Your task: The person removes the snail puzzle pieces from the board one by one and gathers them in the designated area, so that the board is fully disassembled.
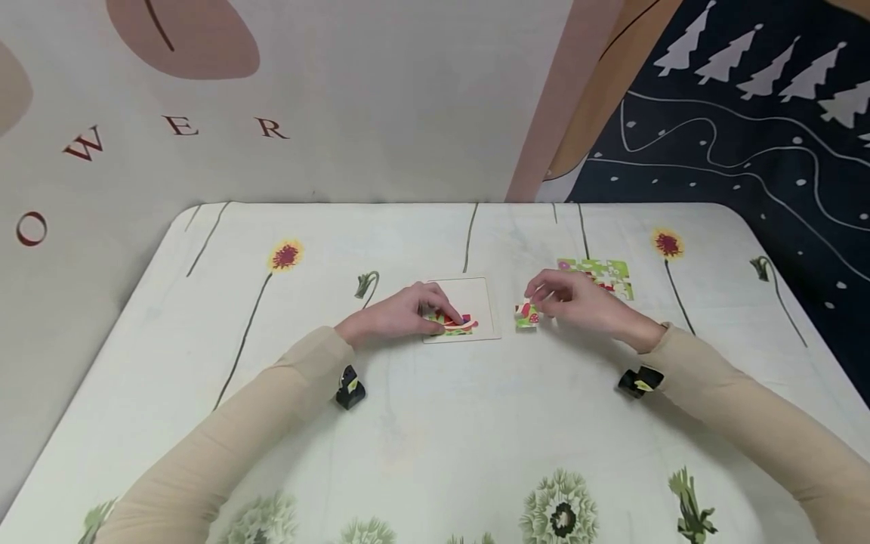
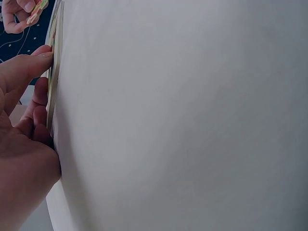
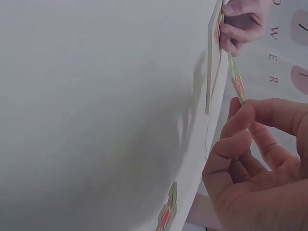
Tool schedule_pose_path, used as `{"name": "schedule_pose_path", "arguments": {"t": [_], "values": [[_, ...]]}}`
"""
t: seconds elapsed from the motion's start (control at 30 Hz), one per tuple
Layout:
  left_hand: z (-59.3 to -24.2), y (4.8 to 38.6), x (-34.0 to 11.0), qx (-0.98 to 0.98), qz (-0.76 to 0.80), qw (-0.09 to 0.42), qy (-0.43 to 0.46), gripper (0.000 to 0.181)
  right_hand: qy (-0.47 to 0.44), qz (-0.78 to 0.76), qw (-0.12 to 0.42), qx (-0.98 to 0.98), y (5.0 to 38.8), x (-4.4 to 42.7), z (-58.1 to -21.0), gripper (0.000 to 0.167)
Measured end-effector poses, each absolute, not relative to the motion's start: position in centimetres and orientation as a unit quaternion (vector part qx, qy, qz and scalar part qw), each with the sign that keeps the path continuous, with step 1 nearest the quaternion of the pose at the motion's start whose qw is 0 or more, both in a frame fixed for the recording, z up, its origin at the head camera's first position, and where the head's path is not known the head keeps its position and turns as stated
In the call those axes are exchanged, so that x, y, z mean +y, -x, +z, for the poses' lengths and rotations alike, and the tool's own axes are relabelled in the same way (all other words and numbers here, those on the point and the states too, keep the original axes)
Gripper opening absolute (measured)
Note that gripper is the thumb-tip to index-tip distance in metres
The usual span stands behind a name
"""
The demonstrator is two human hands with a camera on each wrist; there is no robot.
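A pale puzzle board (image 1: pixel 469 290) lies mid-table, with colourful pieces (image 1: pixel 460 329) in its lower left part. My left hand (image 1: pixel 411 310) rests on these pieces, thumb and index finger spread over them; in the left wrist view the other fingers bend against the board (image 2: pixel 52 108). To its right, my right hand (image 1: pixel 578 302) pinches a green and red puzzle piece (image 1: pixel 526 317) between thumb and fingertips. The right wrist view shows that piece (image 3: pixel 238 81) tilted and raised off the table. Where the left fingers cover the pieces, their outlines are hidden.
Several green puzzle pieces (image 1: pixel 612 270) lie grouped behind my right hand, partly covered by it. A floral cloth (image 1: pixel 435 423) covers the table. Beyond the far edge stands a printed pale backdrop (image 1: pixel 381 113), with a dark one (image 1: pixel 734 136) on the right.
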State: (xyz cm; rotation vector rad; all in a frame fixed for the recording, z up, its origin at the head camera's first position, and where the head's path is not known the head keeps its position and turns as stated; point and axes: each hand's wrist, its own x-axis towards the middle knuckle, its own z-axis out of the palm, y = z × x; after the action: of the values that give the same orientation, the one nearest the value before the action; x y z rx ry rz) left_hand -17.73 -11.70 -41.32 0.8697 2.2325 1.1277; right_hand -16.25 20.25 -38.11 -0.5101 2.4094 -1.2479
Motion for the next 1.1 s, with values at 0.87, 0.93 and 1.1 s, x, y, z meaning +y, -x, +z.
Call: {"name": "schedule_pose_path", "arguments": {"t": [0.87,0.93,1.1], "values": [[-41.4,17.6,-11.8,0.818,0.416,0.251,-0.307,0.026,0.135,-0.468,0.133,0.863,15.4,26.2,-37.5,0.022],[-41.4,17.7,-11.8,0.818,0.414,0.248,-0.312,0.027,0.127,-0.462,0.130,0.868,15.4,26.7,-37.6,0.023],[-41.2,17.7,-11.7,0.817,0.411,0.246,-0.321,0.027,0.109,-0.448,0.128,0.878,15.5,27.9,-37.8,0.026]]}}
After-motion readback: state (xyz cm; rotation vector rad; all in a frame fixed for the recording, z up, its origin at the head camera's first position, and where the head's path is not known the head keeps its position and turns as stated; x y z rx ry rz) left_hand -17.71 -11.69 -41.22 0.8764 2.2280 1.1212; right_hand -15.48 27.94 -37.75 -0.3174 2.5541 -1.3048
